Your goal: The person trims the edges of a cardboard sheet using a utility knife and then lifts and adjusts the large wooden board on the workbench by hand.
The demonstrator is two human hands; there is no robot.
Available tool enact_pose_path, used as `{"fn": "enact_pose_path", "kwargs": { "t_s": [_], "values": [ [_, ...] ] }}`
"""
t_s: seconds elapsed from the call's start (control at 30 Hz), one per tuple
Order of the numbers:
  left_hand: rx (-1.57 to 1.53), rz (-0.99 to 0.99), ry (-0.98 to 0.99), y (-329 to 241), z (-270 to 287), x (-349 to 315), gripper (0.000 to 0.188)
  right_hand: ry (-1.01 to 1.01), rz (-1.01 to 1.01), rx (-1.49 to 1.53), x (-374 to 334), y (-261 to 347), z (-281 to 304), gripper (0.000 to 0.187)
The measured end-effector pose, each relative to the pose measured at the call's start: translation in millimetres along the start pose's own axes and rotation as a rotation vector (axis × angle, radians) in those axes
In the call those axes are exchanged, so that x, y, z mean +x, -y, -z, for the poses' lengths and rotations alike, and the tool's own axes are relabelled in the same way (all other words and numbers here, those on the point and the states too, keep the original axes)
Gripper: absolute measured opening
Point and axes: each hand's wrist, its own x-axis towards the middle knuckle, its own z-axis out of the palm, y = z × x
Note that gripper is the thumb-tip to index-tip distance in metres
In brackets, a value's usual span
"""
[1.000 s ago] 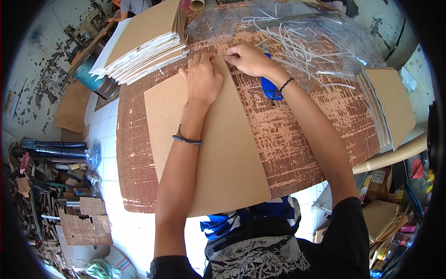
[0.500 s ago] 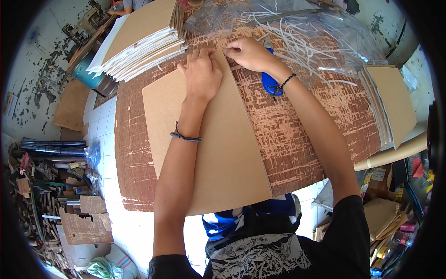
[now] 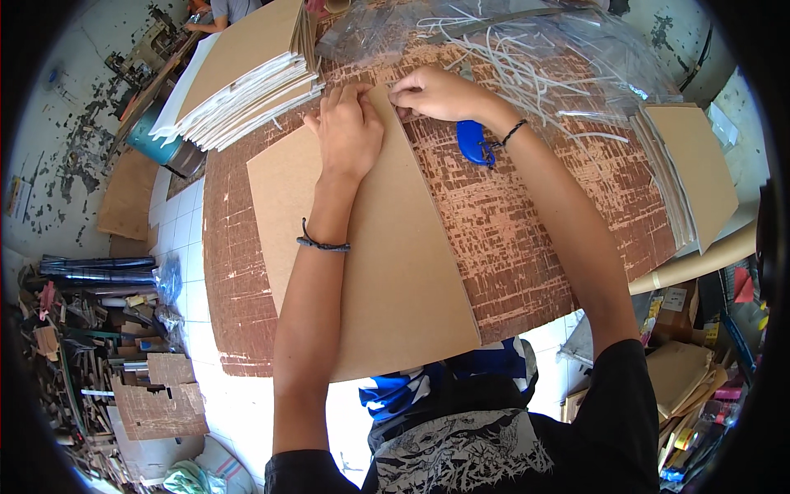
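Note:
A large brown cardboard sheet (image 3: 395,247) lies on the worn table, its near end reaching past the front edge. My left hand (image 3: 350,136) rests on the sheet close to its far edge, fingers bent and lying on the surface, thumb out to the side. At the sheet's far right edge my right hand (image 3: 428,95) has thumb and fingers pinched together on the border; the fingertips are partly hidden. A rounded blue object (image 3: 472,142) with a dark cord lies on the table beneath my right wrist, partly covered by it.
The scratched brown table (image 3: 510,239) has a tall stack of cardboard and white sheets (image 3: 247,70) at far left. White strips (image 3: 527,78) and clear plastic film (image 3: 601,62) cover its far side. Another cardboard stack (image 3: 687,165) stands at right. A person (image 3: 230,10) sits beyond.
The view has shifted slightly. My right hand stays at the sheet's far right edge, its fingers a little lower along it; my left hand keeps its place on the sheet.

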Motion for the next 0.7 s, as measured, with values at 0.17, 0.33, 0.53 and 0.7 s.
{"fn": "enact_pose_path", "kwargs": {
  "t_s": [0.17,0.33,0.53,0.7],
  "values": [
    [-0.045,-0.001,-0.029,2.8,3.5,2.2,0.024,0.206,-0.054,0.021,-11.0,16.1,13.0,0.033],
    [-0.068,0.013,-0.028,3.0,4.8,1.6,0.025,0.389,-0.094,0.107,-19.5,23.1,14.2,0.03],
    [-0.116,0.023,-0.027,3.7,4.2,3.7,0.025,0.56,-0.202,0.144,-26.5,30.6,18.3,0.035],
    [-0.143,0.021,-0.031,2.2,5.6,3.9,0.026,0.637,-0.206,0.115,-26.8,29.5,20.0,0.032]
  ]
}}
